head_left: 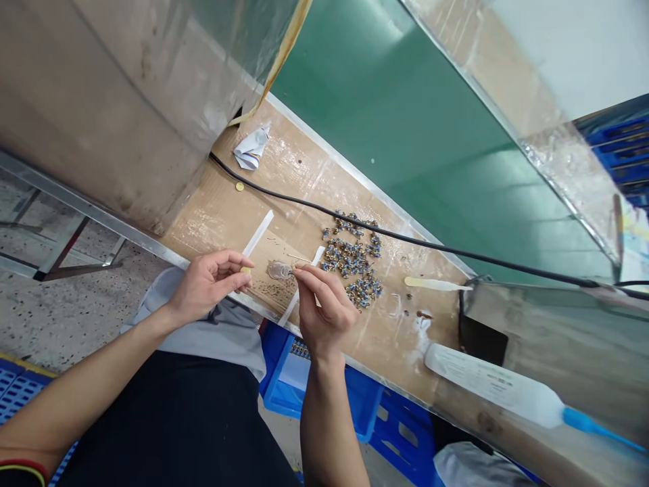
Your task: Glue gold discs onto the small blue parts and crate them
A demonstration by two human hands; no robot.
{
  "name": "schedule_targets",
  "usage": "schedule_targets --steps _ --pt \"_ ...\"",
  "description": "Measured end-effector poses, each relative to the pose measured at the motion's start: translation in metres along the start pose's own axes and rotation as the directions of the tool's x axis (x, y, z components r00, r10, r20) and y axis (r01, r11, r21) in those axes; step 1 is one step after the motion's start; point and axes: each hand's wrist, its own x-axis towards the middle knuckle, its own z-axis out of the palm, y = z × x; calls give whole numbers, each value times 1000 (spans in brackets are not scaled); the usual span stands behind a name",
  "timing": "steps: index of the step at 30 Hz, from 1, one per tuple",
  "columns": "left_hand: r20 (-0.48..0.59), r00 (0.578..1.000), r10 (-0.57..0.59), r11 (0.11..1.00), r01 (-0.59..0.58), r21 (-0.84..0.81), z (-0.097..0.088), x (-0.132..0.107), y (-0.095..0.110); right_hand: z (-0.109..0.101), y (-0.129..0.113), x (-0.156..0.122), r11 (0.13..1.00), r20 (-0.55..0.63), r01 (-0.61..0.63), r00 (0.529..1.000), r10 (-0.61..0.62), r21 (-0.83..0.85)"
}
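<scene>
Watching remotely, I see the left hand (207,279) pinching a yellow disc (246,270); the right hand (327,304) grasps a small part (292,270), mostly hidden, and just left of those fingertips, nearer that hand, sits a clear patch (276,270), long axis pointing at them.

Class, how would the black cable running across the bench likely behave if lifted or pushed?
The black cable probably bends yet resists sharp folding, given its smooth curve. Lifted, it would likely sag, being long and thin. Looking round, it may roll slightly when pushed.
</scene>
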Motion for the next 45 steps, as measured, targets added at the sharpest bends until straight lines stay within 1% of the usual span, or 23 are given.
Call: schedule_targets --steps 7,13,18,21,24,26,29,31,37,42,45 --pt "2 1000 -6 1000 6 5 0 0 1 -3 -1 5 999 31 20 999 -19 -39" --pt "-1 1000 -19 999 19 30 0 -1 2 -3 1 1 995 59 28 998 -23 -93" --pt "1 1000 -16 998 16 56 -1 -2 5 -3 0 1 994 57 64 997 -60 -90" --pt "1 1000 -14 997 14 70 -1 -2 5 -4 -3 3 993 28 82 996 -79 -88" --pt "8 1000 -8 998 8 68 -2 -2 4 -6 -7 5 991 -33 52 998 -57 -127" --pt "11 1000 -3 998 3 67 -2 -2 3 -6 -10 5 988 -63 -9 998 0 -151" --pt "12 1000 0 998 0 65 -2 -2 3 -7 -15 7 983 -82 -121 991 110 -135" --pt "14 1000 0 998 -1 63 -2 -2 3 -7 -17 7 980 -86 -158 985 148 -125" --pt "9 1000 4 997 -5 77 -2 -2 3 -5 -16 6 977 -66 -126 991 116 -172" --pt "14 1000 4 998 -5 66 -3 -2 1 -4 -15 4 980 -44 -114 993 108 -163" --pt "14 1000 5 999 -5 47 -2 -2 3 -3 -14 4 978 -54 -107 994 99 -177"
